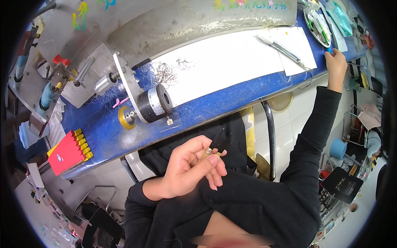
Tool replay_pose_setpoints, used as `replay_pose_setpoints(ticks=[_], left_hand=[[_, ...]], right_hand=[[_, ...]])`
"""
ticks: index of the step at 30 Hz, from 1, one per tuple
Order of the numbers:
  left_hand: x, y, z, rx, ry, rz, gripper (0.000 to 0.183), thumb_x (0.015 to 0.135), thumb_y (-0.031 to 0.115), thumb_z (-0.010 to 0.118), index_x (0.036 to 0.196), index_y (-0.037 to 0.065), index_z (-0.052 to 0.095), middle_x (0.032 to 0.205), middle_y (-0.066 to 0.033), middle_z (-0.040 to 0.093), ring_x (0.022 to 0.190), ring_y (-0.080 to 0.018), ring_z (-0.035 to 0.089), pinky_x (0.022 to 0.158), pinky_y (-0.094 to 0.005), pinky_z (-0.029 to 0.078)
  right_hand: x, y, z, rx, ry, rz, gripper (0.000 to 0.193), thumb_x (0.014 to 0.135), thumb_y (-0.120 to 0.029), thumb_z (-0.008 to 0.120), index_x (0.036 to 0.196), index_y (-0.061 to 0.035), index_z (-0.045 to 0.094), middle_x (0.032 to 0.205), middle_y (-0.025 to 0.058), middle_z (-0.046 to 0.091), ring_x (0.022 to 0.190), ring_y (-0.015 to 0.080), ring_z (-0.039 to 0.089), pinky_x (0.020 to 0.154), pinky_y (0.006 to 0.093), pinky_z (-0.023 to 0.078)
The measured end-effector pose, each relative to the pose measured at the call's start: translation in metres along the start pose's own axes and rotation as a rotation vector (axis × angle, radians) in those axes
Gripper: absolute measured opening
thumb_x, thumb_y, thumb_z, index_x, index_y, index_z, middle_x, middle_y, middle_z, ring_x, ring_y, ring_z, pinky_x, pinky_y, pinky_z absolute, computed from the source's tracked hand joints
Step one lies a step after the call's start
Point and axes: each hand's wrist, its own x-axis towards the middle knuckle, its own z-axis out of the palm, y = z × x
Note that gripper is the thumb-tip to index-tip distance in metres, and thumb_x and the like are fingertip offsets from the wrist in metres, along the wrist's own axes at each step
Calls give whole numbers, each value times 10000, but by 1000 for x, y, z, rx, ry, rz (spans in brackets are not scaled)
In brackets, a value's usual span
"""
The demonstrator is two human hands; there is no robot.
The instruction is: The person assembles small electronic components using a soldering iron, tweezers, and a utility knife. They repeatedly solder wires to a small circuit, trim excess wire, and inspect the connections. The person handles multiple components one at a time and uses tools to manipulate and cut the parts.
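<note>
Just below the middle of the frame, the left hand (188, 171) has thumb and fingers pinched on a small gold-toned tool (208, 152), held close to the body, presumably for a steady near view; its dark tip melts into the black cloth behind. And out at upper right, the right hand (337, 64) is by the near end of an oval dish (308, 28), fingers bunched at a scrap of blue (329, 49); whether they grip it, one cannot tell. The dish seems placed to keep small things gathered. Upper centre, white paper (231, 62) lies under dark threads (167, 73), likely for contrast, the drum fixture (152, 103) beside it, handily near the edge.
</note>
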Motion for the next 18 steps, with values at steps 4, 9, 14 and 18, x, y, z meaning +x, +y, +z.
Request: replay_pose_setpoints(ticks=[4,9,14,18], left_hand=[[-1,1,1,43,38,-8,165,1035,65,469,1132,-55,528,830,-209,689,616,-220,699,491,-276,557],[0,3,-3,41,6,-1,228,1072,165,447,1141,-34,536,800,-199,686,533,-165,646,418,-205,431],[2,3,-4,61,-19,-34,270,1087,213,459,1138,-18,589,771,-89,673,547,-74,604,428,-173,392],[0,2,0,105,-8,-60,288,1081,183,447,1079,-63,596,759,-149,678,526,-117,618,418,-189,423]], right_hand=[[-13,18,-21,85,-103,114,520,840,-332,626,1230,7,677,985,160,747,925,272,723,882,361,534],[-86,4,-56,893,8,312,372,912,-205,622,1215,6,665,855,33,647,704,92,566,657,226,453],[-156,-55,-102,1454,-244,198,259,999,-123,588,1219,7,629,879,7,602,672,42,492,590,171,371],[-202,-100,-127,1472,-469,-76,239,1016,-98,549,1209,20,625,968,44,633,756,94,545,676,223,448]])
